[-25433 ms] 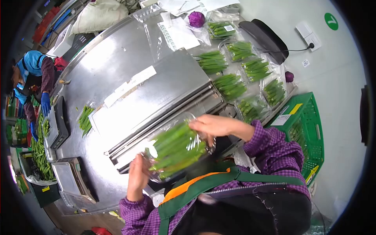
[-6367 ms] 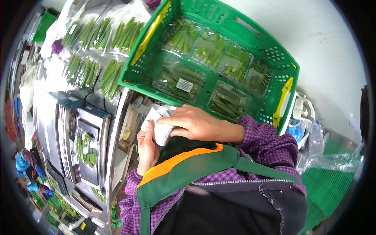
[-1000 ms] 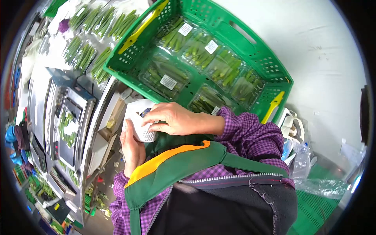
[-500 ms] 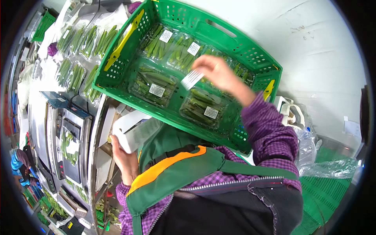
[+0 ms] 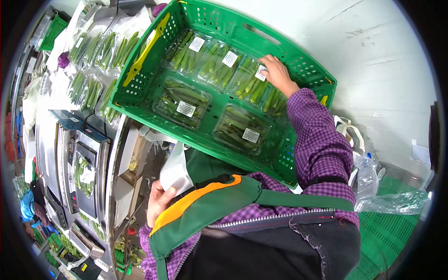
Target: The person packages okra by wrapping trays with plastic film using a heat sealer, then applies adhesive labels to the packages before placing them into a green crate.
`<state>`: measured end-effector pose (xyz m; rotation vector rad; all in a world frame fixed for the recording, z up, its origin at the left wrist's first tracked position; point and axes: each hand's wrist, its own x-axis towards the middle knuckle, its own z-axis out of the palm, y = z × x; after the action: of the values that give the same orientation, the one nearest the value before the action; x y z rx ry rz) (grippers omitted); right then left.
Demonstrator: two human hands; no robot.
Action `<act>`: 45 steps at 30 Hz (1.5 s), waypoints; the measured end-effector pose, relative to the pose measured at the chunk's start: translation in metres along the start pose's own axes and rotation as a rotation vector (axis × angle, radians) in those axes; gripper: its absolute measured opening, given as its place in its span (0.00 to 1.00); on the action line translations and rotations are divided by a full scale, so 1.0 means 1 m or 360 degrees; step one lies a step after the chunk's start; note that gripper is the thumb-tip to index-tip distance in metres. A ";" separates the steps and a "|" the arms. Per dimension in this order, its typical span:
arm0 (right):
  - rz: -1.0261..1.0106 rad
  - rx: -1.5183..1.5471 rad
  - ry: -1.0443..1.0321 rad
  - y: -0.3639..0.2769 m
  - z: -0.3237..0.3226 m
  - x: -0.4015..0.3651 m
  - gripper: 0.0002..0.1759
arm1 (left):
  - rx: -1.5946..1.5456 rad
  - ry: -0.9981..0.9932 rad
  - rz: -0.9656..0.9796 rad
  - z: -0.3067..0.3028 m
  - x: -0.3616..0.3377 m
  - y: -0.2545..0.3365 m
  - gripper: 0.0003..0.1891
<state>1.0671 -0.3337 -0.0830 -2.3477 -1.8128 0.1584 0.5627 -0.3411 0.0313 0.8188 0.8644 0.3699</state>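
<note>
A green crate (image 5: 298, 65) holds several clear packs of okra, most with a white label on top. My right hand (image 5: 276, 73) reaches into the crate's far side and presses a white label (image 5: 260, 73) onto an okra pack (image 5: 252, 84). My left hand (image 5: 160, 204) stays close to my chest, gripping a white roll of labels (image 5: 175, 169). Labelled packs lie at the crate's middle (image 5: 182, 99) and nearer me (image 5: 240, 130).
More okra packs (image 5: 95, 70) lie on the steel table left of the crate. A sealing machine (image 5: 84, 158) with okra on it stands at the left. Plastic bags (image 5: 373, 186) and green matting (image 5: 392, 233) are at the right.
My right hand has carried the label from mid-air down onto a pack at the crate's far side. My left hand with the label roll has dropped lower toward my chest.
</note>
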 end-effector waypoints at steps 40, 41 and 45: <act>0.0515 0.0015 -0.0657 0.076 -0.026 -0.070 0.15 | -0.0577 0.0726 0.0032 -0.026 0.020 -0.013 0.24; 0.0577 -0.0029 -0.0693 0.074 -0.024 -0.069 0.15 | -0.0547 0.0695 0.0036 -0.027 0.021 -0.014 0.23; 0.0572 -0.0212 -0.0296 0.073 -0.022 -0.071 0.14 | -0.0633 0.0831 0.0020 -0.021 0.020 -0.012 0.23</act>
<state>1.1220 -0.4218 -0.0774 -2.8230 -1.4943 0.3201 0.5580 -0.3271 0.0044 0.3567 1.2187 0.7603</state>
